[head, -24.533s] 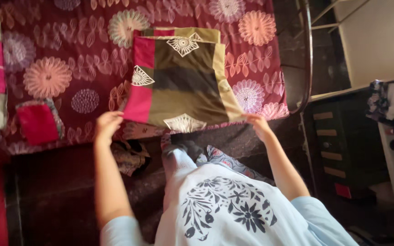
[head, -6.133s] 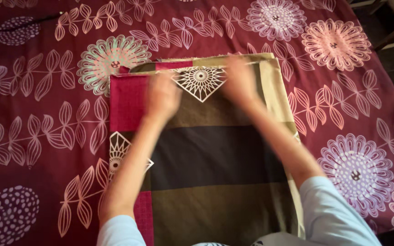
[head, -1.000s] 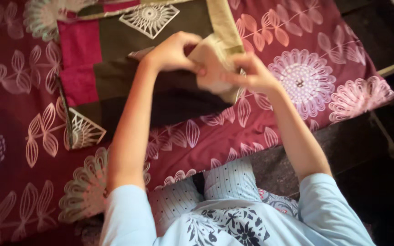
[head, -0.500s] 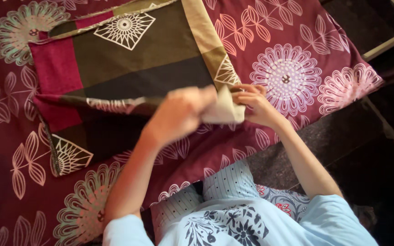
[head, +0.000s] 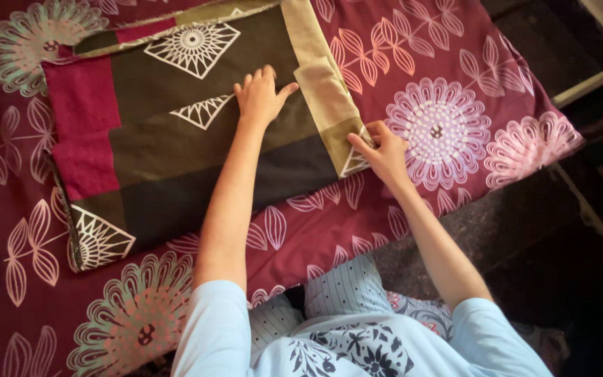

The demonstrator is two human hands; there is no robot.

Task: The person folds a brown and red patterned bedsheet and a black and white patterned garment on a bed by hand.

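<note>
A patchwork cloth (head: 176,146) in olive, dark brown, magenta and tan, with white geometric motifs, lies folded on a maroon floral bedsheet (head: 448,77). My left hand (head: 261,94) rests flat on the folded-over layer near its middle, fingers spread. My right hand (head: 382,150) pinches the cloth's tan right-hand corner at the fold. The cloth's lower left corner, with a white triangle motif, lies flat near the bed's front.
The bed's front edge runs diagonally below my arms, with dark floor (head: 525,223) to the right of it. A pale furniture edge (head: 594,73) shows at the upper right. My patterned clothing (head: 357,328) fills the bottom.
The lifted near edge of the cloth has been folded over and laid down. My left hand moved up onto the cloth and flattened; my right hand stays at the tan corner.
</note>
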